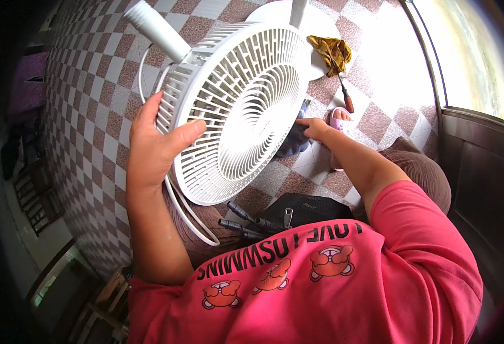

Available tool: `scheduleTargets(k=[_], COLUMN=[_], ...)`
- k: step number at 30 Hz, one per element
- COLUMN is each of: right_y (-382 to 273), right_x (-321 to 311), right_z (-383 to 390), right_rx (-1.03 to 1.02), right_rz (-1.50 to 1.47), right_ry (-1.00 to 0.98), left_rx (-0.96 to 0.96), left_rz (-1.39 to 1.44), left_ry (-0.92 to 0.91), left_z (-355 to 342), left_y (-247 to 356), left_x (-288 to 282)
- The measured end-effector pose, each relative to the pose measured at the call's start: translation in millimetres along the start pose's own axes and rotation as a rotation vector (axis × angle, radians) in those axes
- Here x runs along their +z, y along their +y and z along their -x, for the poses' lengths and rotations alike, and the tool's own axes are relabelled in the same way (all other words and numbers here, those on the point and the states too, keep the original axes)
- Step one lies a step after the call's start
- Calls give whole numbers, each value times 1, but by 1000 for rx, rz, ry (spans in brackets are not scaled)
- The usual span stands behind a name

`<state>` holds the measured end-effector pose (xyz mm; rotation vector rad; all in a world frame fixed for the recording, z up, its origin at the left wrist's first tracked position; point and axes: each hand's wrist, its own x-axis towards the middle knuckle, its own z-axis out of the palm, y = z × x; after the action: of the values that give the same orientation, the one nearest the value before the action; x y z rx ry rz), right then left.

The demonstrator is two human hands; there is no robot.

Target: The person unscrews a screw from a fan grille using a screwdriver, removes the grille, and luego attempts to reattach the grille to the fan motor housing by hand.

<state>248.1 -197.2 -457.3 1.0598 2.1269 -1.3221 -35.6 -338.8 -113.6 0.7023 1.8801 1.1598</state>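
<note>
Daylight from the right bleaches the tiled floor point(387, 54) and white fan guard point(253, 125), while the bowed, dark left edge seems blurred.

A white fan point(258, 123) leans — hands point(157, 140) either side.

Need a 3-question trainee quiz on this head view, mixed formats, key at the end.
1. Multiple choice: what does the left hand hold?
A) the pink slipper
B) the white fan grille
C) the black bag

2. True or false: the screwdriver lies on the tiled floor, out of both hands.

3. Fill in: beyond the screwdriver's handle, at its far end, lies a crumpled ____ cloth.

Key: 1. B, with the thumb on the front and the fingers around the side. 2. True. 3. yellow-brown.
</note>
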Motion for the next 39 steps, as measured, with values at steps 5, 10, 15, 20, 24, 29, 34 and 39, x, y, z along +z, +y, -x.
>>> scheduleTargets(k=[5,10,15,20,24,29,34,39], right_y=[10,15,-3,1,21,82,84,91], right_x=[4,-25,-59,-85,-115,-123,-118,-109], right_z=[-19,5,25,24,37,19,0,-26], right_rx=[-90,81,347,296,336,325,282,277], right_rz=[170,-92,-220,-550,-648,-291,159,246], right_ry=[212,210,192,152,242,460,363,301], left_rx=[4,106,278,306,312,339,316,215], left_rz=[-38,-275,-528,-708,-707,-709,-711,-796], left_ry=[-56,-54,-72,-130,-139,-193,-217,-252], left_z=[-9,-17,-20,-18,-13,-9,-6,-3], left_y=[-3,-18,-36,-66,-55,-51,-53,-44], left_x=[3,23,57,69,75,83,85,89])
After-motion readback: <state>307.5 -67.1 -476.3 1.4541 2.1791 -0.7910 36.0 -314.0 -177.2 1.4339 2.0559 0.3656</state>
